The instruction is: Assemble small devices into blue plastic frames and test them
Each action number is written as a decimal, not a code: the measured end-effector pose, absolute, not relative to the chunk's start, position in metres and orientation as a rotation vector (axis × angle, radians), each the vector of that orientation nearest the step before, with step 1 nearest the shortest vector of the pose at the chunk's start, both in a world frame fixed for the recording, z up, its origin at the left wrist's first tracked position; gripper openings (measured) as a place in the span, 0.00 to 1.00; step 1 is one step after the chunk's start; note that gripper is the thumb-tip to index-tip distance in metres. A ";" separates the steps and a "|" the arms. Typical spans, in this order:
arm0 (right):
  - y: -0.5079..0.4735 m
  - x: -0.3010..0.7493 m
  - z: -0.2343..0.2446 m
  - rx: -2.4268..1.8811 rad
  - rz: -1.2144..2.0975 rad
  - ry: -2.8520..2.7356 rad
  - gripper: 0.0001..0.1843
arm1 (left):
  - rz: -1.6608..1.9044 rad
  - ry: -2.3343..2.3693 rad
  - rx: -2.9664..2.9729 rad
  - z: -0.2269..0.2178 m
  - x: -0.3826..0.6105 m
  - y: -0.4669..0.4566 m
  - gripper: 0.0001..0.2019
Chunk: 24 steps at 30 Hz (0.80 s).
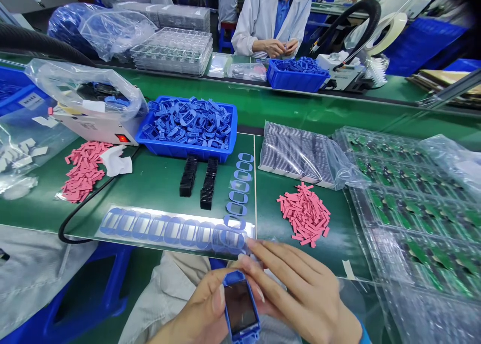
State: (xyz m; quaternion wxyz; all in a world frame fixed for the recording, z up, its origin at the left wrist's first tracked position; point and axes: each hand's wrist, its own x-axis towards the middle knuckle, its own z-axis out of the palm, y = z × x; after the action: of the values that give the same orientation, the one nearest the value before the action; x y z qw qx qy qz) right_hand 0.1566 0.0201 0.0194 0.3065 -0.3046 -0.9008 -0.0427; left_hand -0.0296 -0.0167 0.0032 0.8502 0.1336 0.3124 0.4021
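My left hand (195, 311) grips a small blue-framed part with a dark glossy face (241, 309) at the bottom centre, thumb on its left edge. My right hand (300, 294) lies over the part's right side, fingers stretched toward its top corner. Just above the hands, a row of blue frames (169, 229) lies along a clear strip at the table's edge. A column of blue frames (238, 189) runs up from it. Two stacks of black parts (199, 179) stand behind.
A blue bin of blue frames (188, 123) sits mid-table. Pink strips lie in piles at left (82, 171) and right (306, 211). Clear trays of green circuit boards (409, 204) fill the right. A bagged tray (296, 156) lies centre right. A person in a white coat (272, 18) works opposite.
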 end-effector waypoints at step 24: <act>0.003 0.160 0.010 -0.830 -0.061 -2.224 0.14 | 0.921 0.363 0.500 0.010 -0.013 -0.015 0.17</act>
State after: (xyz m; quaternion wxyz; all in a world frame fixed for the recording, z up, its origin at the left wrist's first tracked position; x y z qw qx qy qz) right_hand 0.1601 0.0027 0.0096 0.3742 -0.3241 -0.8685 -0.0237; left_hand -0.0127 -0.0152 0.0102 0.8501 0.2375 0.1725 0.4372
